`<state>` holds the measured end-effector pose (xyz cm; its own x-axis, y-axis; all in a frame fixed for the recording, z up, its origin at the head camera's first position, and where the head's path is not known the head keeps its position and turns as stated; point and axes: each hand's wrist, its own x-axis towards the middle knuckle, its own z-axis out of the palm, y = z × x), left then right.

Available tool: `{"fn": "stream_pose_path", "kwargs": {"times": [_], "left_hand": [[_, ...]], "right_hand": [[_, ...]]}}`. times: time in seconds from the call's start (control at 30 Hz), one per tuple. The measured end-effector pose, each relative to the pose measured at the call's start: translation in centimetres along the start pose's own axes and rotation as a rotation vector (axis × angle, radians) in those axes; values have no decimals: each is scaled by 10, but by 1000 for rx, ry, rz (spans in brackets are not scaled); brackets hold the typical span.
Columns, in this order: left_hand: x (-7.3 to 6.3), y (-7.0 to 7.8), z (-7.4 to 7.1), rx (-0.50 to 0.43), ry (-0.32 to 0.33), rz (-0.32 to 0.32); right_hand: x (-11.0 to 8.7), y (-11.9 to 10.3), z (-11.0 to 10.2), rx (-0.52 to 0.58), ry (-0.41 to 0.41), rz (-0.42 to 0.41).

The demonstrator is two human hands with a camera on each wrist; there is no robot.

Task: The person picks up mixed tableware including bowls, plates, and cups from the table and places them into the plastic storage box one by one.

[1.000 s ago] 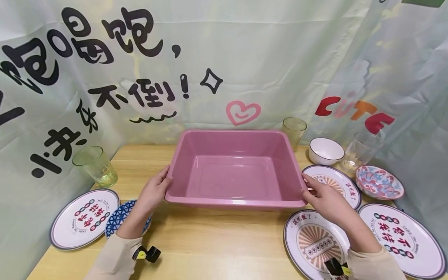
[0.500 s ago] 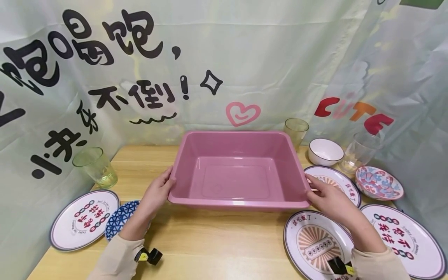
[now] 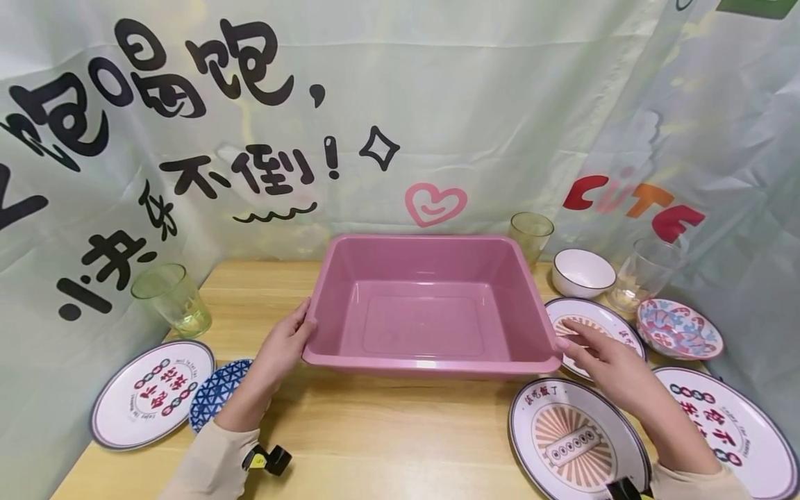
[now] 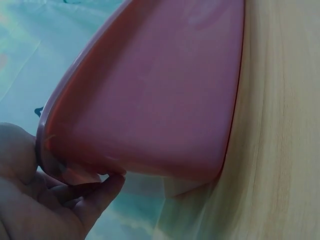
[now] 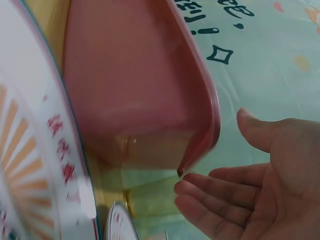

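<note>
A pink rectangular plastic basin (image 3: 425, 323) stands on the wooden table with nothing inside it. My left hand (image 3: 282, 354) grips its left rim, and in the left wrist view the fingers (image 4: 102, 200) curl under the lip. At the basin's right side my right hand (image 3: 615, 371) has its fingers spread, thumb by the rim corner. The right wrist view shows the right palm (image 5: 295, 185) off the basin's lip, with a gap between thumb and rim. Beneath the right hand lie a round plate (image 3: 590, 316) and a larger sunburst plate (image 3: 531, 423).
Left of the basin are a greenish glass (image 3: 171, 302), a white plate (image 3: 128, 410) and a blue patterned dish (image 3: 215, 389). To the right stand another tinted glass (image 3: 531, 232), a white bowl (image 3: 581, 274), a clear glass (image 3: 644, 271), a floral bowl (image 3: 681, 330) and a big plate (image 3: 756, 430).
The basin has shifted slightly right, with the left hand still on its rim. My right hand has let go of the right rim and drawn back to the right, fingers opening.
</note>
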<state>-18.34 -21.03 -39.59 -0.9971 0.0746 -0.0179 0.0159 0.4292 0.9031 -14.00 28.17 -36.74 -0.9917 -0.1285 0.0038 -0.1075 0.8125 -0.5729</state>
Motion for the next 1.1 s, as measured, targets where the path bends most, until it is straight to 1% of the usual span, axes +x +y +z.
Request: {"fn": "stream_pose_path", "kwargs": {"times": [0.13, 0.27, 0.43, 0.63, 0.73, 0.83, 0.9, 1.03, 1.1], "left_hand": [[0, 0, 0, 7, -2, -18], [0, 0, 0, 15, -3, -24], [-1, 0, -1, 7, -3, -25], [-1, 0, -1, -69, -16, -34], [-1, -2, 0, -111, -22, -37], [-2, -4, -1, -182, -37, -45], [-1, -6, -2, -264, -59, -55], [1, -11, -4, -461, -127, -78], [3, -13, -6, -510, -149, -80]], "right_hand": [[-9, 13, -3, -44, -7, 40], [-17, 25, -6, -125, 3, 23], [-23, 40, -8, -193, -28, 35], [-30, 60, -9, -230, -62, 64], [-30, 68, -9, -249, -104, 90], [-30, 74, -8, -266, -145, 105], [-30, 76, -6, -272, -170, 112], [-31, 80, -1, -275, -193, 93], [-31, 81, 1, -282, -200, 88]]}}
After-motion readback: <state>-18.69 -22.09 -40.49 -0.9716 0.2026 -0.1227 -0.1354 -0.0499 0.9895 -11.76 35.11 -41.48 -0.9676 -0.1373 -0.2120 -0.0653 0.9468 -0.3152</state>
